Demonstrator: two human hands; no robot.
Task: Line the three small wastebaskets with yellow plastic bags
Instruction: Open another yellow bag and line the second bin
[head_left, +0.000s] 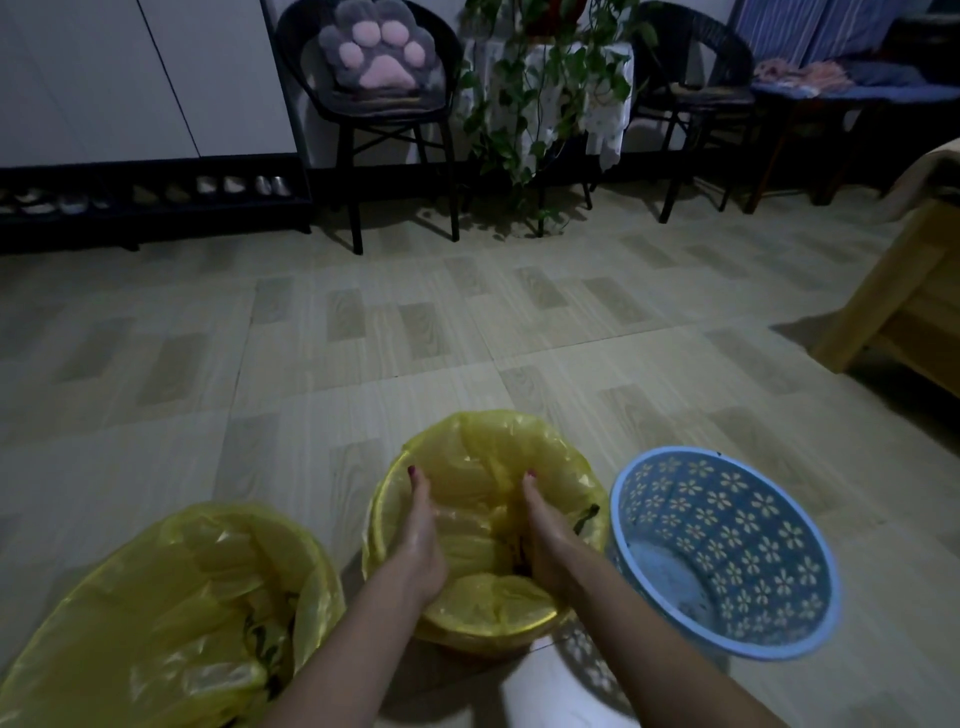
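Both hands, left hand (423, 551) and right hand (543, 540), press flat-open inside the crinkled yellow bag (493, 457) (glossy).

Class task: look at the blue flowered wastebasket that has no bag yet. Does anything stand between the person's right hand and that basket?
Nothing visible does. The right hand is inside the middle wastebasket's yellow bag, and the blue wastebasket stands right beside it, its mouth open and unblocked.

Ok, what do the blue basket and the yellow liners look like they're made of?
The blue basket looks like moulded rigid plastic, matte, with flower-shaped cutouts through its wall. The yellow liners look like thin plastic film: translucent, glossy and crinkled, draped over the rims.
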